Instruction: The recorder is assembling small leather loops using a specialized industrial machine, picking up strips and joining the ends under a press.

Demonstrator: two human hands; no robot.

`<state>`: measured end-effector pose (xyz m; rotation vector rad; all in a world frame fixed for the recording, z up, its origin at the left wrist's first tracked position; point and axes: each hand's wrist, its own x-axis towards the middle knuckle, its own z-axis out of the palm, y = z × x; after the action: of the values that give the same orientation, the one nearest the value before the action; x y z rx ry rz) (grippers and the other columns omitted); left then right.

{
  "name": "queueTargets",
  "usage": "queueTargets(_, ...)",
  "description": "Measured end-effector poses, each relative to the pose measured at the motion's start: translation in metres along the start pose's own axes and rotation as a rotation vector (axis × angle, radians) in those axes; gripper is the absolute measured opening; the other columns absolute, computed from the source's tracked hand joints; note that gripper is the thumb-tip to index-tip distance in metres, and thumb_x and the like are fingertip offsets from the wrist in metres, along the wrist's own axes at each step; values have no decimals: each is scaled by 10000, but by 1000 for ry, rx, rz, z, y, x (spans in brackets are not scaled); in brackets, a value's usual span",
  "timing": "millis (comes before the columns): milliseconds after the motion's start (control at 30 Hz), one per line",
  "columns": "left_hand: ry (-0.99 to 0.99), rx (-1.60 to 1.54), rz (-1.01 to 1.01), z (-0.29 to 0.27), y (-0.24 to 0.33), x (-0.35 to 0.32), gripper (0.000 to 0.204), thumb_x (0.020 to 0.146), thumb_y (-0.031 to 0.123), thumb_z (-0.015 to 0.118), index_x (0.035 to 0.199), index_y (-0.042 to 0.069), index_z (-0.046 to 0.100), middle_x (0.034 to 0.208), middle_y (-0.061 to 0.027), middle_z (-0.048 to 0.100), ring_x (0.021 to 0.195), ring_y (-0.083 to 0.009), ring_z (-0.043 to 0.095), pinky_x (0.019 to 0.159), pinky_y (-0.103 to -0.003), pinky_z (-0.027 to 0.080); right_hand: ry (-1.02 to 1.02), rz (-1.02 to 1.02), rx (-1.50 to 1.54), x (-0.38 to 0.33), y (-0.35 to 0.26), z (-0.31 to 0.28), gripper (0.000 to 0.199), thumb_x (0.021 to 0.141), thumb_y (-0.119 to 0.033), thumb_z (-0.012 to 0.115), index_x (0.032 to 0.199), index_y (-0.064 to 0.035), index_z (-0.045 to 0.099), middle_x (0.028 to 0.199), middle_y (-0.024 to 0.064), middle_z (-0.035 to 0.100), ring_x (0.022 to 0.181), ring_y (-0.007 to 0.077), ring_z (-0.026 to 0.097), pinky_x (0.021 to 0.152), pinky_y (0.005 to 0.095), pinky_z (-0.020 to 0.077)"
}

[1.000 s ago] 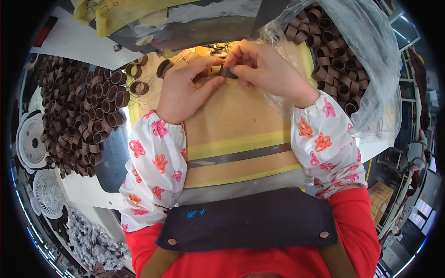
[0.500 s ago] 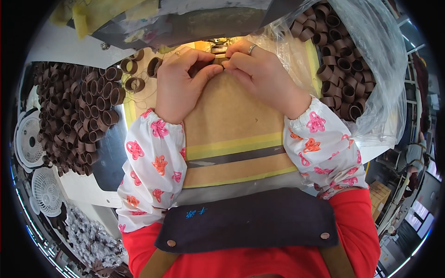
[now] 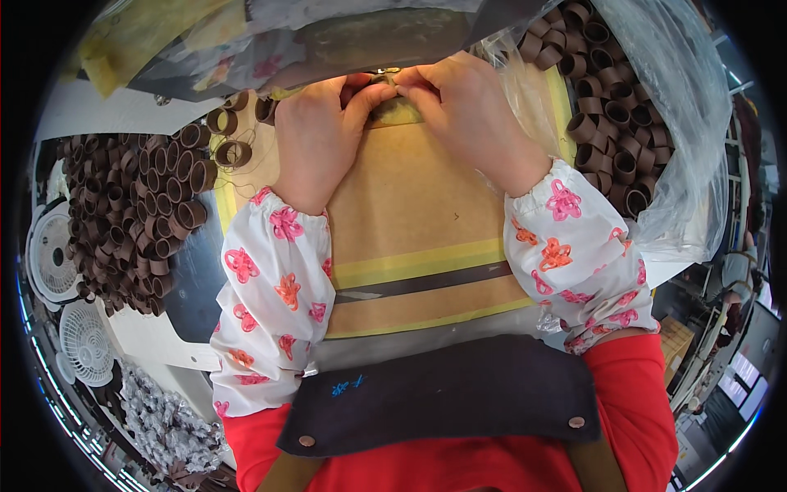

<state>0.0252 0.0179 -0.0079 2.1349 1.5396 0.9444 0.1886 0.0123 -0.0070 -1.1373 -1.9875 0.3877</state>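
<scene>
Close together at the far middle of the table, my left hand (image 3: 316,135) and my right hand (image 3: 475,111) are both closed in a pinch. Between their fingertips is a small brown band (image 3: 380,80), mostly covered by the fingers. It sits right by a lit metal machine part (image 3: 387,71), partly hidden by my hands and the cover above. Tan board (image 3: 426,197) with yellow tape lies under my wrists. Left of my left hand are a few loose brown rings (image 3: 234,153), with thin dark threads around them.
A big heap of brown rings (image 3: 123,213) covers the left side. More brown rings (image 3: 602,107) are piled at the right beside clear plastic sheeting (image 3: 689,123). A dark machine cover (image 3: 361,41) overhangs my hands. White round baskets (image 3: 84,340) stand lower left.
Both hands have moved slightly farther away, closer to the lit metal part, and the brown band shows less between the fingers. The view has shifted a little.
</scene>
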Motion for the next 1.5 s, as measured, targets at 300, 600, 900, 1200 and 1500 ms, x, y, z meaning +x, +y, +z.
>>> queueTargets(300, -27, 0, -7, 0, -5, 2, 314, 757, 331, 682, 821, 24, 684, 643, -111, 633, 544, -187, 592, 544, -270, 444, -5, 35, -59, 1, -2, -1, 44, 725, -23, 590, 734, 4, 557, 737, 133, 562, 705, 319, 563, 607, 396, 447)
queueTargets(600, -43, -102, -50, 2, -6, 3, 284, 760, 297, 695, 828, 22, 678, 626, -74, 635, 523, -99, 554, 516, -238, 424, -56, 88, -273, 5, -6, -5, 72, 712, -123, 611, 682, -60, 593, 683, 85, 585, 662, 272, 587, 562, 385, 448)
queueTargets(900, -33, -103, -78, 3, -8, 2, 308, 754, 305, 707, 810, 5, 664, 528, 1, 528, 488, -41, 433, 462, -207, 353, -42, 66, -283, 5, -1, -1, 64, 699, -132, 620, 686, -69, 613, 684, 87, 595, 651, 264, 593, 576, 381, 457)
queueTargets(1200, -33, -108, -56, 3, -8, 1, 282, 766, 289, 692, 819, 14, 666, 590, -52, 607, 505, -89, 518, 493, -241, 402, -52, 59, -283, 4, -1, -1, 75, 715, -146, 609, 691, -75, 603, 692, 80, 599, 684, 264, 595, 590, 379, 450)
queueTargets(1500, -84, 25, -24, -6, -3, 3, 344, 722, 355, 686, 781, 19, 644, 632, -86, 610, 550, -213, 584, 536, -309, 447, -34, 29, -77, 0, 8, 1, 97, 736, -154, 599, 730, -63, 565, 724, 99, 579, 705, 293, 577, 623, 407, 448)
